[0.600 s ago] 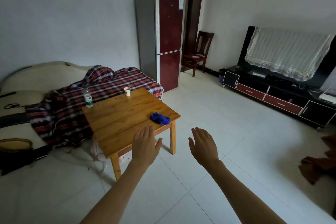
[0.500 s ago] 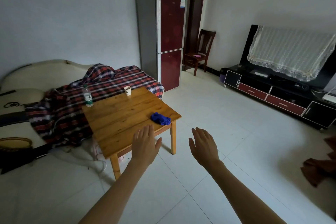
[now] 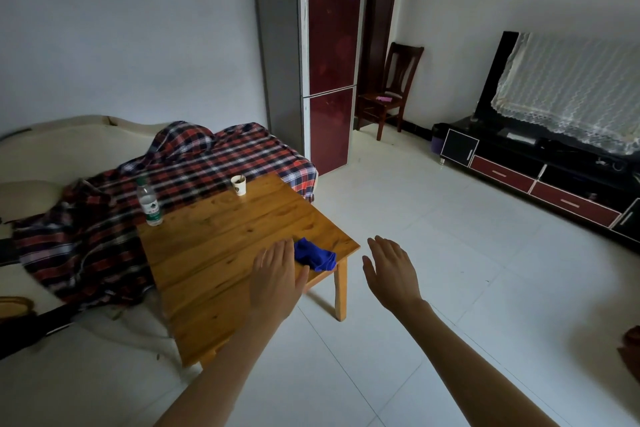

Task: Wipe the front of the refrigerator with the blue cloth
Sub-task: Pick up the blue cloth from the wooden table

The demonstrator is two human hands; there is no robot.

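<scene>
Two empty hands reach out flat, the left hand (image 3: 275, 276) over a wooden table (image 3: 221, 253), the right hand (image 3: 391, 270) over floor tiles. A crumpled blue cloth (image 3: 315, 254) lies just beyond the left fingers (image 3: 280, 248); the refrigerator (image 3: 323, 62) stands well beyond both hands' fingertips.

The blue cloth (image 3: 314, 254) is lying crumpled in a small heap near the right front corner of the wooden desk (image 3: 221, 253); the refrigerator (image 3: 313, 62) is standing upright against the far wall, showing two dark red doors and a grey side, both doors shut
</scene>
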